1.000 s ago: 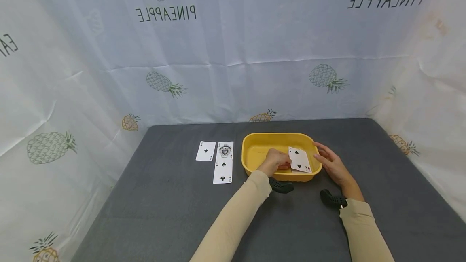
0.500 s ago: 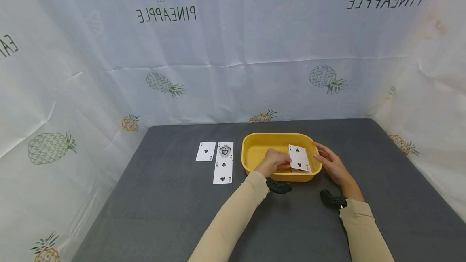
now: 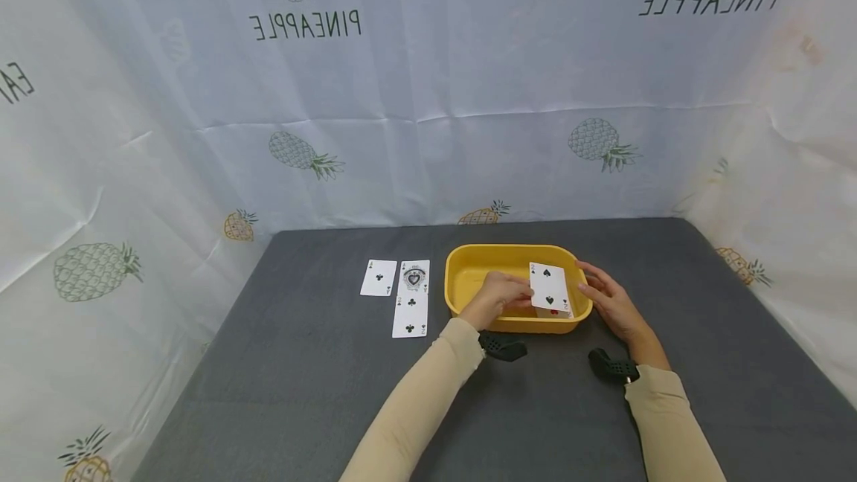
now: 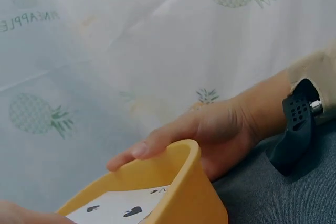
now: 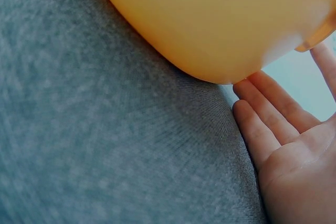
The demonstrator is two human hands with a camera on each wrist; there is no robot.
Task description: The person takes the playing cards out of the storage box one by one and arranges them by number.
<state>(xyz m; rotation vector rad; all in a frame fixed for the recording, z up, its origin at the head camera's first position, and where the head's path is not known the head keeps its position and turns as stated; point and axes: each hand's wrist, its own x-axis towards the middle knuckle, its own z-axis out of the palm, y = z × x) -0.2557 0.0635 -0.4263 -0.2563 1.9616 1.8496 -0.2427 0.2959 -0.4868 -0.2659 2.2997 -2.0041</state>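
Note:
In the head view my left hand (image 3: 498, 294) reaches into a yellow plastic tray (image 3: 469, 249) and pinches the left edge of a two of spades (image 3: 550, 287). Under this card another playing card (image 3: 556, 313) with a red mark shows at the tray's near side. My right hand (image 3: 614, 309) holds the tray's right end, thumb over the rim. From the right wrist, its other fingers (image 5: 262, 111) lie extended against the outer wall. The left wrist view catches the spade card (image 4: 118, 205) inside the tray, below the rim.
Left of the tray lie an ace of clubs (image 3: 378, 278), an ace of spades (image 3: 414, 278) and, below that, a two of clubs (image 3: 410, 316). The dark grey tabletop (image 3: 301, 393) ends at a white pineapple-print curtain (image 3: 415, 155). Both wrists wear black camera mounts (image 3: 611, 367).
My left hand has drawn slightly left, and the two of spades has tilted and shifted up a little, baring a red mark on the card beneath. The right hand stays in place.

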